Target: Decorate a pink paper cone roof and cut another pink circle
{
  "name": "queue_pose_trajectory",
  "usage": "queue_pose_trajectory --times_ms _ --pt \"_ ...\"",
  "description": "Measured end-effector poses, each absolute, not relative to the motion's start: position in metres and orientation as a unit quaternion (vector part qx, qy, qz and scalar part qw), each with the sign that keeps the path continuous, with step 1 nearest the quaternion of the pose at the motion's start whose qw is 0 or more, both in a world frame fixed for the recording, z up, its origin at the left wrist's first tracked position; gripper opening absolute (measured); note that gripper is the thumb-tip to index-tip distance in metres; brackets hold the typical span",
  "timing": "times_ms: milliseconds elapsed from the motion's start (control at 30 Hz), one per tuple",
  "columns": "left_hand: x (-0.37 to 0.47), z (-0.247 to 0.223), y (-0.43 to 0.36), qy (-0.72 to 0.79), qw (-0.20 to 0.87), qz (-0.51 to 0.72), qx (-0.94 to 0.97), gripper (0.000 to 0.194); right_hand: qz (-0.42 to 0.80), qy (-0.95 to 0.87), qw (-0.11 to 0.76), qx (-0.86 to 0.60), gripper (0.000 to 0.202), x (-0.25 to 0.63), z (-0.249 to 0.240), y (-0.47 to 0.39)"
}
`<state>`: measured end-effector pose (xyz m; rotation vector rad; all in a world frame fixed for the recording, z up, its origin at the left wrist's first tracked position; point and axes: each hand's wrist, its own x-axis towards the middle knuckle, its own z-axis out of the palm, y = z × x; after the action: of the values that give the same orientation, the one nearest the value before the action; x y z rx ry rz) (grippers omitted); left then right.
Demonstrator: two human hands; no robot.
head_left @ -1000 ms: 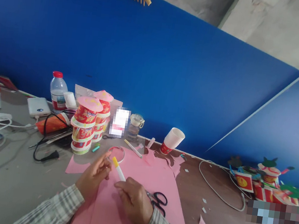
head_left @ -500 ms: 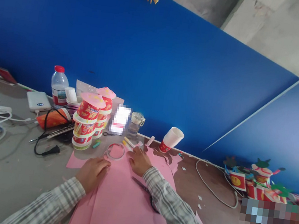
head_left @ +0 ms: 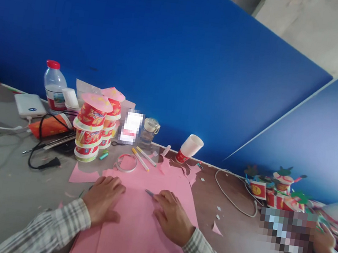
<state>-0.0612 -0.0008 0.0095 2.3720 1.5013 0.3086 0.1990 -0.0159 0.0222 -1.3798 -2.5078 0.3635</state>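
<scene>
My left hand (head_left: 104, 199) lies on the left part of the pink paper (head_left: 131, 238), fingers stretched out and thumb apart, holding nothing. On the right side of the sheets, my right hand (head_left: 173, 217) is closed over a pair of scissors (head_left: 149, 193). Only the blade end pokes out past its fingers; the handles are hidden under the hand. Beyond the hands, a clear ring like a tape roll (head_left: 125, 171) rests at the paper's far edge. Two markers (head_left: 141, 159) with yellow and white barrels lie beside it.
Two stacks of red paper cups with pink cone tops (head_left: 91, 117) stand at back left. Near them are a water bottle (head_left: 55, 89), power bank (head_left: 29, 105) and black plug (head_left: 49, 163). A tilted white cup (head_left: 192, 145) stands behind. At far right is another person's hand (head_left: 325, 236).
My right hand has drawn back from beside the markers to the scissors, covering their handles. My left hand remains on the paper, its thumb now spread. The view has shifted slightly.
</scene>
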Motion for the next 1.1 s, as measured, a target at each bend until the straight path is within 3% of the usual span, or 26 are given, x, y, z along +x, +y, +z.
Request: queue_pose_trajectory --times_ms 133,267,400,567,667,800,867,1000,1100 --pt "-0.064 0.004 0.005 0.574 0.132 0.101 0.802 0.071 0.133 -0.856 0.121 -0.485 0.036 0.197 0.021 -0.008" --pt "-0.068 0.000 0.010 0.612 0.110 0.105 0.776 0.087 0.135 -0.854 0.101 -0.492 0.058 0.192 0.017 -0.002" --pt "-0.071 -0.001 0.012 0.621 0.107 0.117 0.768 0.088 0.164 -0.843 0.035 -0.511 0.075 0.198 0.012 -0.008" --pt "-0.069 -0.003 0.011 0.618 0.111 0.150 0.764 0.083 0.193 -0.835 0.011 -0.515 0.076 0.206 0.014 -0.015" --pt "-0.066 -0.003 0.010 0.609 0.120 0.183 0.763 0.068 0.185 -0.832 0.044 -0.521 0.076 0.213 0.010 -0.015" --pt "-0.061 0.001 0.010 0.587 0.152 0.245 0.756 0.026 0.143 -0.813 0.103 -0.555 0.073 0.233 0.000 -0.015" --pt "-0.059 0.004 0.010 0.580 0.183 0.283 0.742 0.022 0.120 -0.804 0.126 -0.569 0.071 0.244 -0.004 -0.019" --pt "-0.056 0.007 0.008 0.580 0.273 0.351 0.683 0.041 0.082 -0.786 0.163 -0.591 0.059 0.254 -0.005 -0.033" --pt "-0.057 0.002 0.011 0.601 0.344 0.400 0.601 0.071 0.089 -0.790 0.168 -0.582 0.045 0.254 -0.002 -0.042"
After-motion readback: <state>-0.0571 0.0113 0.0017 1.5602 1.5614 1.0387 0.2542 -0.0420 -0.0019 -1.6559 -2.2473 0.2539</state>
